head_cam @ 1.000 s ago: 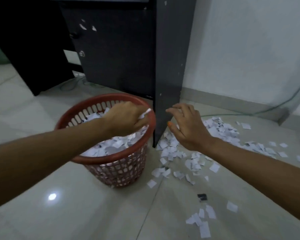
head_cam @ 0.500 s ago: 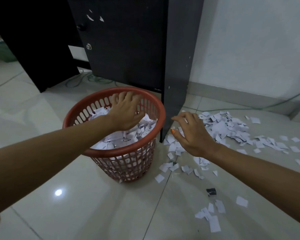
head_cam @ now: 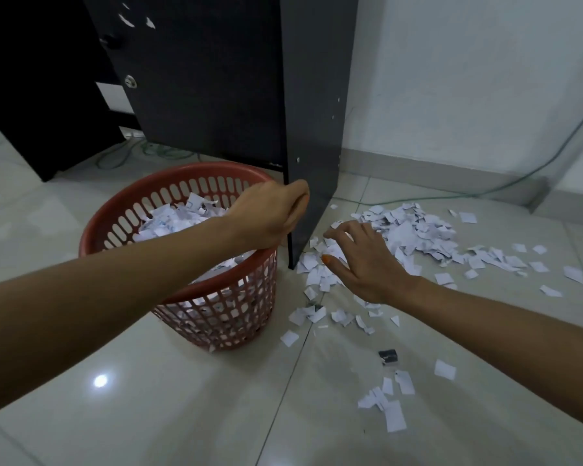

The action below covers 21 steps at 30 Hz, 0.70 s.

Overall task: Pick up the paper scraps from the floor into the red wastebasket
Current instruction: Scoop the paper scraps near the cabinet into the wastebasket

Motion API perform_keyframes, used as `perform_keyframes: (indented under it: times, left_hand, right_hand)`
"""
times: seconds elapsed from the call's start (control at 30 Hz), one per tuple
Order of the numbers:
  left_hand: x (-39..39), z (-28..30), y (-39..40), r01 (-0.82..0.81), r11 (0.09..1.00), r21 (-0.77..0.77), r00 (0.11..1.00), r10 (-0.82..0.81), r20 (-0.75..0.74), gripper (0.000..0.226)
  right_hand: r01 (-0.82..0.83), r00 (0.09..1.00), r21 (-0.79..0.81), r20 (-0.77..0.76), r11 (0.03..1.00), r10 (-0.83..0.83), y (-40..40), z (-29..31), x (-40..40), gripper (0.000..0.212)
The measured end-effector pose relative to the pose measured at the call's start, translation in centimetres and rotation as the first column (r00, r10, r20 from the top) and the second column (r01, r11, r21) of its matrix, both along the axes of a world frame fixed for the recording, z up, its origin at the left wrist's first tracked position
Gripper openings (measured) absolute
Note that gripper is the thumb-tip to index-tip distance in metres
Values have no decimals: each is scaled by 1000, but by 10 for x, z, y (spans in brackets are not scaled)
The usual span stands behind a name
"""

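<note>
Left hand (head_cam: 270,213) hangs over the red wastebasket (head_cam: 122,210), its grip curled, contents hidden. Right hand (head_cam: 364,260) hovers, grip spread, over paper scraps (head_cam: 414,230) on the floor just beneath and beyond its fingers. Featherlight, limp, flat: they look best raked into a bunch, then pinched.

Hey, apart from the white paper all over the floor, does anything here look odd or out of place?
Yes: one small dark scrap lies among the white paper scraps on the tiles, right of the red wastebasket. A few white bits also cling high on the dark desk panel. Nothing looks damaged.
</note>
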<state>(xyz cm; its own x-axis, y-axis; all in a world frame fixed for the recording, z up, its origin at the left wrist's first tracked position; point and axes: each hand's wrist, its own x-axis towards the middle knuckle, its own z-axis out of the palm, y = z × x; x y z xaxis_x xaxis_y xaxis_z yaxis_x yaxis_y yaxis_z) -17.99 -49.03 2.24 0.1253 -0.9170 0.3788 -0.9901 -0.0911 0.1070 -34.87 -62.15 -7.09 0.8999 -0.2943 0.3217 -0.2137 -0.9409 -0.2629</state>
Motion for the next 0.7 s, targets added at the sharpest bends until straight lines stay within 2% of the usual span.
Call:
perform_keyframes:
  times: [0.2,0.33,0.4,0.5,0.7]
  left_hand:
    - [-29,-13,-21,65,994,86,997,-68,32,23]
    - [-45,-45,-46,92,947,309,995,-78,-57,21]
    - [-53,-63,-55,67,891,448,994,-21,-107,18]
    - [-61,-89,-64,17,783,622,999,13,-44,30]
    - [-57,-139,-66,-24,565,825,997,-49,63,45]
  right_hand:
    - [24,994,-12,-106,1000,-25,-10,-22,-20,59]
    - [42,960,-44,-275,998,-53,-20,-46,-37,59]
    - [52,937,-49,-344,997,-65,-25,-58,-44,53]
    - [42,913,-49,-405,998,-58,-31,-75,-52,53]
    - [28,822,-64,-567,998,-60,-38,-105,-58,59]
